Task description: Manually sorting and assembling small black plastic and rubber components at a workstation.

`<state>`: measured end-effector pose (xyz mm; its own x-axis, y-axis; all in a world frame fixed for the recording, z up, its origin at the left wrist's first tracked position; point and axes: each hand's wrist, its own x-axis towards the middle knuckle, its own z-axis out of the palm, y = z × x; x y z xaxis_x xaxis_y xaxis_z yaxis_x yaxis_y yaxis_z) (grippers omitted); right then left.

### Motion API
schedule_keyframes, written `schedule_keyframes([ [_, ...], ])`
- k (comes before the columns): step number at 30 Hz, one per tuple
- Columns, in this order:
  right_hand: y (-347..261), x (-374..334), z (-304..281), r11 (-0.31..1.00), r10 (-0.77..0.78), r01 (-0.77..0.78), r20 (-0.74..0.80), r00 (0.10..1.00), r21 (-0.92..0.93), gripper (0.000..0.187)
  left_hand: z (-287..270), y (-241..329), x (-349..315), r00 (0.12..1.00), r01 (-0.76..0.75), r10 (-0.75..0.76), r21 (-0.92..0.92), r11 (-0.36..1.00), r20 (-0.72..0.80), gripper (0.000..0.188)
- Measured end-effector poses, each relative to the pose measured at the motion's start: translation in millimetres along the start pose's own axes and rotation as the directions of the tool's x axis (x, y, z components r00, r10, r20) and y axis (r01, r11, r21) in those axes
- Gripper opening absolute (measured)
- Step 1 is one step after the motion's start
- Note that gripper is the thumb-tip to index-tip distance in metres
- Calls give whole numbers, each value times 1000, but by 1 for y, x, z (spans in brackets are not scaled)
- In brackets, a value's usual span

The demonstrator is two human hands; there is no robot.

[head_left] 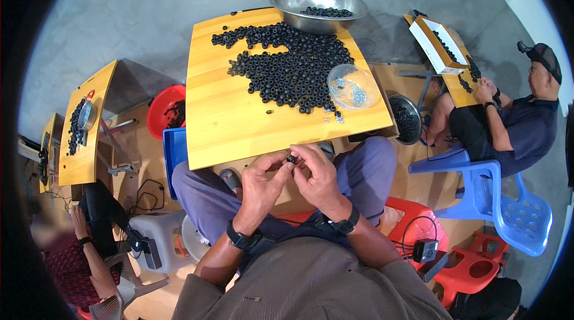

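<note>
Piece (291,158), small, black and roundish, at the meeting point of both hands, just off the near edge of the counter (221,122) and above the gap between the knees. Head view only: left hand (263,179) with thumb and forefinger closed on the piece from its left side; right hand (317,176) bent in from the other side, fingers at the piece too (cannot tell whether also gripping it, or holding some tiny bit against it). Neither hand clearly nearer; long axis, if any, too small to make out.

Straight ahead of the fingers, beyond the counter edge and a stretch of bare yellow top, a broad pile of black pieces (293,69), many of them ring-like. Ahead and to the right, nearer the right hand than the left, a clear plastic tub (360,73) with small shiny bits inside, touching the pile's right side; a few pale bits (339,118) just in front of it. Farther off, at the back of the counter, a wide steel bowl (287,0), partly filled with more black pieces.
</note>
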<state>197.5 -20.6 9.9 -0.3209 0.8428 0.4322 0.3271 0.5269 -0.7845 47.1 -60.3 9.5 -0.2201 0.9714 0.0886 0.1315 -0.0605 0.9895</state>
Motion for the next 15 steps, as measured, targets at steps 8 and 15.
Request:
schedule_keyframes([
  [8, 0, -8, 2, 981, 50, -49, 2, 999, 188, 44, -4, -12, 1, 998, 47, -40, -164, 985, 45, 13],
  [15, 13, -18, 4, 775, 298, -305, 106, 949, 553, 35, -4, -7, -1, 991, 121, -94, -347, 930, 93, 9],
])
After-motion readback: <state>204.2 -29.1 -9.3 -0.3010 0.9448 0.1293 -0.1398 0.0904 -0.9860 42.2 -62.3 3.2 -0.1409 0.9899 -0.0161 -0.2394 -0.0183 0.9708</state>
